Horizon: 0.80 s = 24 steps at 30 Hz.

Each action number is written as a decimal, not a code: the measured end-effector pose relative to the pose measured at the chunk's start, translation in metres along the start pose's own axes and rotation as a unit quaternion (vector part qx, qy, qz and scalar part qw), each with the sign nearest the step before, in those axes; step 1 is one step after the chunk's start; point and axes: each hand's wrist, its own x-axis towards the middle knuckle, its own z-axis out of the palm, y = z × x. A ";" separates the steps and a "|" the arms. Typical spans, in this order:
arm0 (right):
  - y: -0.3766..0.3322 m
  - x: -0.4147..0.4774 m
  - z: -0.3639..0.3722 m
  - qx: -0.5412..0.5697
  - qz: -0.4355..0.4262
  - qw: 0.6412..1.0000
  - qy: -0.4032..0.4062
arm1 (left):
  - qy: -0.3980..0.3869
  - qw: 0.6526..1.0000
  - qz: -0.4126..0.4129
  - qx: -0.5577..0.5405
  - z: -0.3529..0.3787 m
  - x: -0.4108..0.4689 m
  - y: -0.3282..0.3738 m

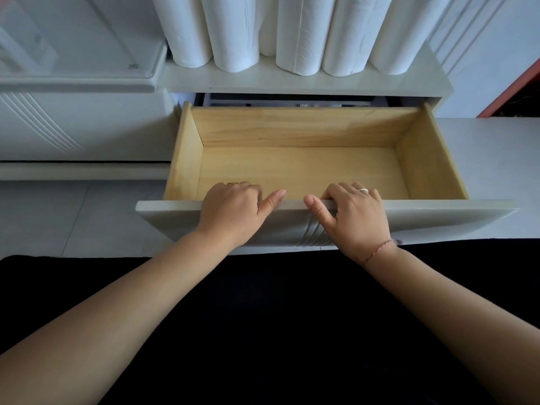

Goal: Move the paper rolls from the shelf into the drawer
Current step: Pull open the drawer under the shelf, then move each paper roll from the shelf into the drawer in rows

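Several white paper rolls (298, 33) stand upright in a row on the white shelf (292, 83) at the top of the view. Below it, a light wooden drawer (304, 168) is pulled out and holds nothing. My left hand (233, 209) and my right hand (353, 217) both grip the top edge of the white drawer front (453, 220), fingers hooked inside, thumbs along the rim. A ring sits on a finger of my right hand and a red thread circles its wrist.
A white cabinet with a glossy top (79, 77) stands to the left of the shelf. White panelling (482, 39) rises at the right, with an orange-red edge (511, 89) beyond it. Grey floor tiles (73, 217) lie lower left; dark clothing (277, 317) fills the bottom.
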 end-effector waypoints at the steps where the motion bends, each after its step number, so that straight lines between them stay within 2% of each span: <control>1: 0.000 0.000 0.000 0.000 0.001 1.000 -0.001 | 0.003 1.000 0.001 0.002 0.001 -0.001 0.001; 8: -0.001 0.002 -0.001 0.006 0.004 1.000 -0.013 | -0.006 1.000 0.006 0.010 0.000 0.001 -0.001; 15: -0.011 0.024 -0.005 0.016 0.000 0.999 -0.031 | -0.008 0.999 0.002 -0.033 -0.012 0.013 -0.015; 20: -0.034 0.078 -0.009 0.061 -0.038 0.997 0.006 | 0.004 0.999 0.010 -0.040 -0.026 0.044 -0.057; 24: -0.052 0.141 -0.002 0.093 -0.070 0.992 0.036 | -0.047 0.997 -0.063 0.000 -0.019 0.056 -0.104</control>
